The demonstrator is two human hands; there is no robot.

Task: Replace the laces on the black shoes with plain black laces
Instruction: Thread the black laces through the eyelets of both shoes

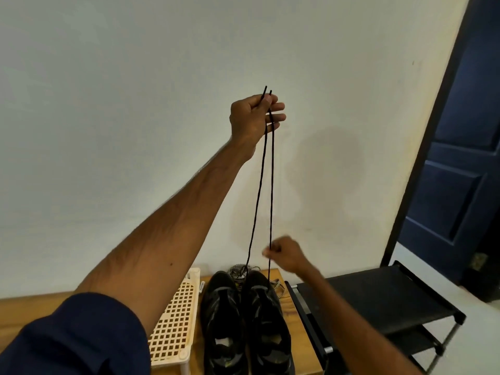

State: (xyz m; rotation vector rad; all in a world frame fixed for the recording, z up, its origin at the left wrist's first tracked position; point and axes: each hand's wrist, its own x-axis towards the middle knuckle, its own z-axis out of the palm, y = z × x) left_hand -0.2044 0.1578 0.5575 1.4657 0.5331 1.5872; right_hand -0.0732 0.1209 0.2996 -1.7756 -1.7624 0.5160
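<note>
Head view, left hand [254,119] raised, fingers pinching both lace [271,185] tips, right hand [284,254] pinching one strand lower, lace running down to shoes [221,309]

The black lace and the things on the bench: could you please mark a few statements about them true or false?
1. The left hand holds both tips of the black lace up high. True.
2. The right hand rests on a shoe. False: its fingers pinch one strand of the lace above the black shoes.
3. The striped laces lie behind the shoes. True.
4. The cream lattice rack stands right of the shoes. False: it is on their left.
</note>
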